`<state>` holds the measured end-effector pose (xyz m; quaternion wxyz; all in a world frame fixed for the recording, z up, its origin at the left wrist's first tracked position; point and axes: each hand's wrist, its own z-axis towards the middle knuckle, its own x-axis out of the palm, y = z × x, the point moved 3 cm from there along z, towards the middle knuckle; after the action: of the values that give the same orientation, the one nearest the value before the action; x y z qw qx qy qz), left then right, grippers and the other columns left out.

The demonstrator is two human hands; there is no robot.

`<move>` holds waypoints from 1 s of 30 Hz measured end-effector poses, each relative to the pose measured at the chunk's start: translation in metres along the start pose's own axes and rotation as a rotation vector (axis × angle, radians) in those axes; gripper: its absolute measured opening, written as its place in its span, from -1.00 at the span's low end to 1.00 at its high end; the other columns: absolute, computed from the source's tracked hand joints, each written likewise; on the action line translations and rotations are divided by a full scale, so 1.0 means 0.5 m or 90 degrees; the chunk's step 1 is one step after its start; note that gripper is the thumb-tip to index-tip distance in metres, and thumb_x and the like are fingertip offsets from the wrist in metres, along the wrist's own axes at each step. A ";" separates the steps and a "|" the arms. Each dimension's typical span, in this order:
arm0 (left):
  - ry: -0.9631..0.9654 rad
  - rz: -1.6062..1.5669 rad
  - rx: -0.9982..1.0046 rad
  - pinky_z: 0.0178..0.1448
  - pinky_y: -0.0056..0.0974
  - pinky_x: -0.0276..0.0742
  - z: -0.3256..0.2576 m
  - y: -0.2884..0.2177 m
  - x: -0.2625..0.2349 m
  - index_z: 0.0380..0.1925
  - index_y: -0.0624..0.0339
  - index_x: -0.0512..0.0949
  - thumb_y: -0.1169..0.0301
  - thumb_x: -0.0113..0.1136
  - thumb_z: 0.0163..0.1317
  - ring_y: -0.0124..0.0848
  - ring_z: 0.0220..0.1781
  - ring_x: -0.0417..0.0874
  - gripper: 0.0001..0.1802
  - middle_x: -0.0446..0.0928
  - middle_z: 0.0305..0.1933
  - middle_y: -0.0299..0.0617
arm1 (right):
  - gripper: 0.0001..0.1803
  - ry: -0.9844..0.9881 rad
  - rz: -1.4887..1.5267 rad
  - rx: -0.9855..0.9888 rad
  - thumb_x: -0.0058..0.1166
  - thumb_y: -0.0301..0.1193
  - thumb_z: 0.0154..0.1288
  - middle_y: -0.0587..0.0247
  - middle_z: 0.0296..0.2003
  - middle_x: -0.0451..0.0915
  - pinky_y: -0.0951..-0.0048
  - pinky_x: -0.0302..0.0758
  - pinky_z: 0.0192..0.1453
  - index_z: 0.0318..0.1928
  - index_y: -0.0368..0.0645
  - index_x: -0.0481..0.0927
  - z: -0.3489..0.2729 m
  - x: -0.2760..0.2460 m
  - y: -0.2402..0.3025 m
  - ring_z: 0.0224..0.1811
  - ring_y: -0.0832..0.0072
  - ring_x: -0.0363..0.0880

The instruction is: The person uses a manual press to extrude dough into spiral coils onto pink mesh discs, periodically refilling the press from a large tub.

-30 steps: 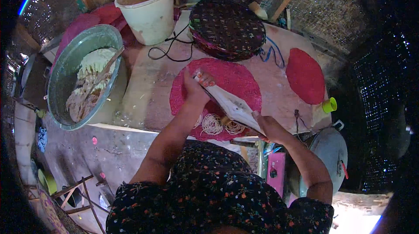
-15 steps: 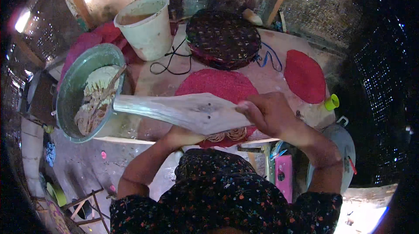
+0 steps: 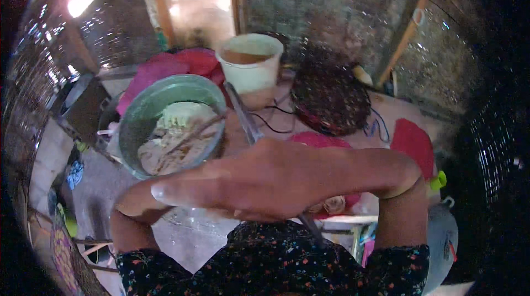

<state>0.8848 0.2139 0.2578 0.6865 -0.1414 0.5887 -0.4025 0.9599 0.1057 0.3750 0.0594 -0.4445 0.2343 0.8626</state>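
My right hand [image 3: 259, 177] reaches across from the right, large and near the camera, and closes over a wooden press [image 3: 245, 116]. Its long pale handle slants up and left from under the hand, seen nearly edge-on; a dark end shows below. A thumb with a pale nail points left. My left forearm [image 3: 135, 208] rises at the left, its hand mostly hidden behind the right one, so its fingers do not show. Under the hands lies a red round mat [image 3: 317, 140], partly covered, with coils of pale strands [image 3: 334, 205] near its front edge.
To the left a green basin [image 3: 130, 130] holds pale dough [image 3: 190, 114] and a stick. Behind stand a white bucket [image 3: 251, 78] and a stack of dark round woven trays [image 3: 331, 97]. Another red mat [image 3: 411, 144] and a lime-green cup [image 3: 438, 180] sit at the right.
The wooden press has turned from lying broadside to nearly edge-on, its handle now pointing up and left. My right hand has come left and nearer, covering the left. The view has shifted left.
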 end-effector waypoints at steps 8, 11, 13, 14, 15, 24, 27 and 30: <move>-0.224 0.583 -0.555 -0.36 -0.07 0.50 -0.163 -0.143 -0.226 -0.45 0.22 0.56 0.41 0.10 -0.18 0.04 -0.44 0.57 -0.77 0.53 -0.53 0.06 | -0.75 -0.460 0.010 0.213 -0.20 -0.53 0.22 0.34 -0.59 0.29 0.48 0.29 -0.63 -0.07 -0.12 0.23 0.224 -0.108 -0.261 -0.67 0.59 0.31; -0.245 0.754 -0.549 -0.36 -0.10 0.50 -0.287 -0.127 -0.244 -0.40 0.24 0.55 0.40 0.18 -0.24 -0.04 -0.41 0.59 -0.70 0.53 -0.50 0.04 | -0.67 -0.490 0.228 0.361 -0.18 -0.52 0.20 0.39 -0.67 0.26 0.50 0.23 -0.73 0.00 -0.12 0.22 0.266 -0.065 -0.346 -0.75 0.60 0.27; -0.327 0.796 -0.510 -0.32 -0.13 0.50 -0.379 -0.091 -0.239 -0.35 0.25 0.54 0.41 0.18 -0.22 -0.09 -0.36 0.60 -0.68 0.54 -0.44 0.04 | -0.67 -0.479 0.232 0.421 -0.15 -0.51 0.19 0.38 -0.64 0.28 0.51 0.22 -0.71 -0.01 -0.13 0.24 0.250 -0.058 -0.403 -0.71 0.63 0.25; -0.399 0.834 -0.464 -0.28 -0.16 0.50 -0.424 -0.083 -0.230 -0.30 0.27 0.52 0.42 0.18 -0.20 -0.15 -0.30 0.60 -0.65 0.55 -0.38 0.04 | -0.71 -0.497 0.170 0.443 -0.14 -0.50 0.19 0.38 -0.63 0.29 0.51 0.21 -0.70 -0.05 -0.13 0.27 0.234 -0.057 -0.420 -0.71 0.64 0.24; -0.405 0.841 -0.463 -0.28 -0.16 0.50 -0.462 -0.061 -0.223 -0.30 0.27 0.52 0.42 0.18 -0.20 -0.15 -0.30 0.60 -0.65 0.55 -0.38 0.04 | -0.74 -0.582 0.226 0.437 -0.13 -0.48 0.20 0.38 -0.62 0.30 0.51 0.23 -0.70 -0.08 -0.11 0.27 0.214 -0.065 -0.458 -0.71 0.63 0.24; -1.120 -0.427 -0.179 -0.08 -0.30 0.45 -0.556 0.152 -0.196 -0.15 0.34 0.44 0.38 0.07 0.15 -0.31 -0.22 0.54 -0.69 0.52 -0.20 -0.11 | -0.83 -1.104 0.484 0.296 -0.21 -0.30 0.30 0.33 -0.58 0.35 0.41 0.43 -0.48 -0.26 -0.13 0.32 0.174 0.103 -0.671 -0.61 0.48 0.35; -1.146 -0.242 -0.203 -0.17 -0.30 0.46 -0.558 0.121 -0.264 -0.16 0.31 0.43 0.31 0.04 0.17 -0.35 -0.25 0.53 -0.68 0.50 -0.23 -0.13 | -0.71 -0.966 0.662 0.370 -0.22 -0.22 0.31 0.21 -0.42 0.49 0.33 0.47 -0.31 -0.21 -0.19 0.39 0.191 0.219 -0.728 -0.42 0.36 0.48; -1.218 -0.110 0.128 -0.28 -0.27 0.51 -0.577 0.090 -0.356 -0.16 0.31 0.42 0.26 -0.02 0.16 -0.35 -0.21 0.52 -0.64 0.46 -0.20 -0.10 | -0.57 -0.297 0.280 0.560 -0.13 -0.17 0.24 -0.03 -0.26 0.52 0.17 0.43 -0.08 -0.03 -0.24 0.37 0.167 0.297 -0.702 -0.21 0.13 0.51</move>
<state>0.6392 0.4512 0.2745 0.8526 -0.3930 -0.2691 -0.2149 0.9184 0.4383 0.1750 0.1085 -0.1152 0.6411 0.7510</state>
